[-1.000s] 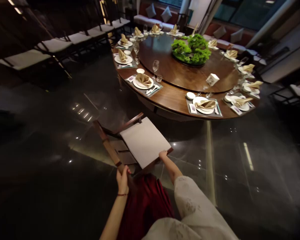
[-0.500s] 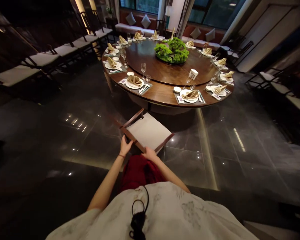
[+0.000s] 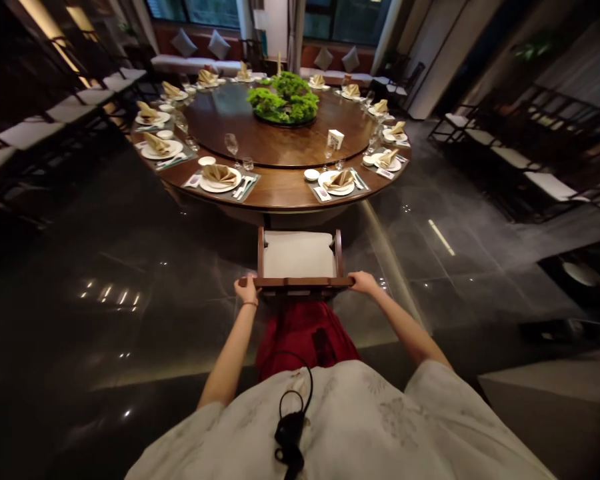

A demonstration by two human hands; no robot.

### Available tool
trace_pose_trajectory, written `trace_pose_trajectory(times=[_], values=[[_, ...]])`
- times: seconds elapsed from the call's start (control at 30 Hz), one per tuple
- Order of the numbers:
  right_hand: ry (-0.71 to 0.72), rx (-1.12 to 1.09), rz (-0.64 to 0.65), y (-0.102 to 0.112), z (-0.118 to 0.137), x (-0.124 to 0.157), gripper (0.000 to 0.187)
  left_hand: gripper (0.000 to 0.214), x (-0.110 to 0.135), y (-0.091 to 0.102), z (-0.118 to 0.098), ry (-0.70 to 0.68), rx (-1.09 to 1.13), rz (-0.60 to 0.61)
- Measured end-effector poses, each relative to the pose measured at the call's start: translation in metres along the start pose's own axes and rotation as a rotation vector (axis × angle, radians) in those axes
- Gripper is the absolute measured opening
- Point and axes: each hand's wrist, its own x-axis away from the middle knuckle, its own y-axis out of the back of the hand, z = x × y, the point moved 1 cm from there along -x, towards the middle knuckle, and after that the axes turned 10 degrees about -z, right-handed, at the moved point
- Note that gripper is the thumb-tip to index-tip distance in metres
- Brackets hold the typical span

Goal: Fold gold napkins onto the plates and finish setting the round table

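Both my hands are at the top rail of a dark wooden dining chair, seen from above, with a white seat cushion inside its frame. My left hand wraps the rail's left end, and my right hand grips its right end. The rail runs straight across in front of me. The chair's legs are hidden below the seat. Its far side stands close to the rim of a round wooden dining table.
The table holds place settings with plates, folded tan napkins and glasses, around a turntable with a green plant centrepiece. Rows of white-seated chairs line both sides of the polished dark stone floor. Cushioned sofas stand under the windows.
The chair has swung from a slant to square with the table. My right hand has moved outward along the rail, and my arms are now spread to its two ends.
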Motion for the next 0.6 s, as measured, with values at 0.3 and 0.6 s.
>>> trace_pose_trajectory(times=[0.3, 0.6], values=[[-0.028, 0.148, 0.106, 0.055, -0.283, -0.140, 0.035, 0.029, 0.144, -0.231, 0.065, 0.202, 0.144, 0.226], [0.095, 0.129, 0.158, 0.053, -0.454, -0.193, 0.031, 0.033, 0.227, -0.363, 0.107, 0.237, 0.146, 0.128]])
